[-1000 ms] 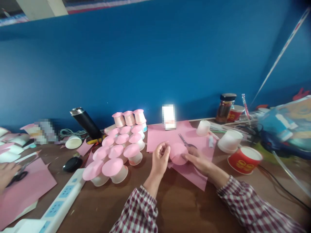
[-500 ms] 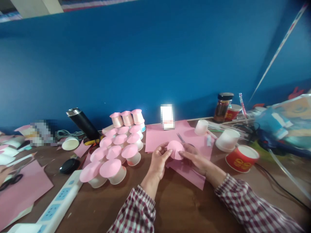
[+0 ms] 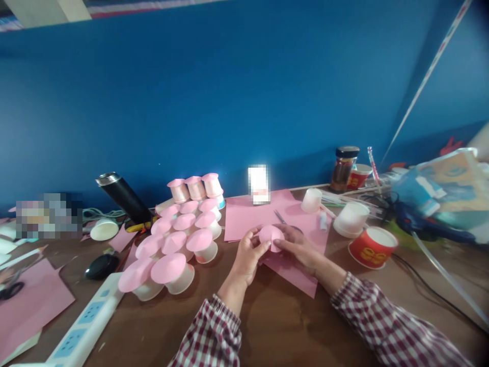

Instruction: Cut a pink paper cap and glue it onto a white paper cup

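Note:
Between my hands is a round pink paper piece (image 3: pixel 271 235) with a slit, raised above the table. My left hand (image 3: pixel 250 255) pinches its left edge, thumb on top. From the other side my right hand (image 3: pixel 300 248) grips the right edge, thumb close to the slit. Beneath them lie pink paper sheets (image 3: pixel 244 219), with scissors (image 3: pixel 280 216) partly hidden behind my right hand. To the left stand several paper cups (image 3: pixel 179 278) topped with shallow pink paper cones (image 3: pixel 168 267).
A white power strip (image 3: pixel 82 326), black mouse (image 3: pixel 102 266) and black flask (image 3: pixel 124 196) sit to the left. At right are white cups (image 3: pixel 350 219), a red paper tub (image 3: pixel 373 248), a glue stick (image 3: pixel 323 221), a dark jar (image 3: pixel 344 171) and a cable.
The pink paper piece looks narrower and more curved, its slit edges drawn together. Both hands have come slightly closer together. The whole view has shifted a little.

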A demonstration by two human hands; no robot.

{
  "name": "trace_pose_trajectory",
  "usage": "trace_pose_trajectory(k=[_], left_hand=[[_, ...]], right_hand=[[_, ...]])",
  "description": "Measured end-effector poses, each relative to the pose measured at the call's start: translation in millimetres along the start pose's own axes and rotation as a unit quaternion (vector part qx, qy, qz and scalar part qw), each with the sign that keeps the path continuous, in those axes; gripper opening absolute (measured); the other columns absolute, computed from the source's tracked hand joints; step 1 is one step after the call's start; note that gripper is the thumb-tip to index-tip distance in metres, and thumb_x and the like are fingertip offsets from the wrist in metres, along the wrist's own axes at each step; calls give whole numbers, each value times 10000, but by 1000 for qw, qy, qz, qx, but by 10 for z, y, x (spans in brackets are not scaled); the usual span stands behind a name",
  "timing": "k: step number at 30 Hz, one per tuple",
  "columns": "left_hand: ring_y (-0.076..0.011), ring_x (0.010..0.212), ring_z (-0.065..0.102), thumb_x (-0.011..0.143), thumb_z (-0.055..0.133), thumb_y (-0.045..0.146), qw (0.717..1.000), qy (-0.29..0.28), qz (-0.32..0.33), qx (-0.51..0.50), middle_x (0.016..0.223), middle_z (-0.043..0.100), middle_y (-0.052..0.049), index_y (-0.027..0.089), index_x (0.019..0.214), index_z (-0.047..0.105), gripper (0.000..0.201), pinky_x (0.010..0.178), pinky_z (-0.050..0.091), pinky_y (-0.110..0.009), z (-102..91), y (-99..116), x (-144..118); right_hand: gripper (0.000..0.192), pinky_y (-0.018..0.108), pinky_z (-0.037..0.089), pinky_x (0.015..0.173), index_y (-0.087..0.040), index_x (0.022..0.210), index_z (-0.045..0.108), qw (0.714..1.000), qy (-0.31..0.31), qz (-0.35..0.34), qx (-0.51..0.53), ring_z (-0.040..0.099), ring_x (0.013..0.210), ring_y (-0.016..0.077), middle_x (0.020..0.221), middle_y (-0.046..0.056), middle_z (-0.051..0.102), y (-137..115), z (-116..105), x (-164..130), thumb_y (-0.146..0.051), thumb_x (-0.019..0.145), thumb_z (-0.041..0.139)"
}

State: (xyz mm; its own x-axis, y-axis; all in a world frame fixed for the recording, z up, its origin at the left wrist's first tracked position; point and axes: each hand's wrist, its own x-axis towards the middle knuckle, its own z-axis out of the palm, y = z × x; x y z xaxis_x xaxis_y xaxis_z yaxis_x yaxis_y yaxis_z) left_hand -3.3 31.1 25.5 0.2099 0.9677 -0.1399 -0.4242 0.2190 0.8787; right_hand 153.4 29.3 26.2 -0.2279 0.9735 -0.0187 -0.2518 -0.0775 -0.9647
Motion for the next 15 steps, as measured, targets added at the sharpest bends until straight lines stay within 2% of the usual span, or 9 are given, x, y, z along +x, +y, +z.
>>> trace_pose_trajectory(k=[4, 10, 13, 14, 15], left_hand=[[-144, 708, 632, 620, 776, 311, 1000, -1, -3, 7, 961, 656, -72, 198, 1155, 519, 604, 576, 497, -234, 27, 2, -8], [-148, 709, 644, 631, 770, 268, 998, -14, 38, 41, 893, 669, -56, 190, 1246, 447, 699, 684, 513, -277, -7, -57, -4], [-139, 676, 622, 660, 746, 275, 994, -12, 65, 85, 816, 657, -38, 178, 1252, 448, 670, 598, 497, -237, -79, -77, -32], [-139, 673, 617, 664, 741, 277, 993, -13, 70, 96, 823, 656, -38, 182, 1255, 447, 667, 573, 491, -227, -109, -75, -49], [-142, 689, 618, 664, 740, 279, 992, -14, 74, 103, 848, 658, -41, 195, 1268, 437, 681, 571, 494, -228, -139, -69, -68]], right_hand=[[573, 233, 462, 525, -172, 1169, 466, 997, 15, -29, -77, 575, 566, 116, 721, -13, 618, 27, -16, 21, -369, 696, 723], [512, 247, 450, 549, -188, 1203, 433, 976, 25, -104, -190, 560, 611, 126, 724, -19, 589, 77, -75, 15, -405, 785, 632], [423, 264, 464, 592, -182, 1220, 421, 945, 67, -138, -288, 571, 647, 139, 757, -1, 594, -30, -197, -6, -400, 870, 514], [398, 280, 472, 622, -174, 1219, 425, 925, 91, -137, -341, 587, 680, 155, 787, 19, 609, -93, -256, -16, -383, 886, 487], [371, 300, 475, 660, -165, 1204, 445, 892, 126, -134, -412, 601, 728, 178, 826, 45, 626, -164, -321, -25, -356, 888, 486]])
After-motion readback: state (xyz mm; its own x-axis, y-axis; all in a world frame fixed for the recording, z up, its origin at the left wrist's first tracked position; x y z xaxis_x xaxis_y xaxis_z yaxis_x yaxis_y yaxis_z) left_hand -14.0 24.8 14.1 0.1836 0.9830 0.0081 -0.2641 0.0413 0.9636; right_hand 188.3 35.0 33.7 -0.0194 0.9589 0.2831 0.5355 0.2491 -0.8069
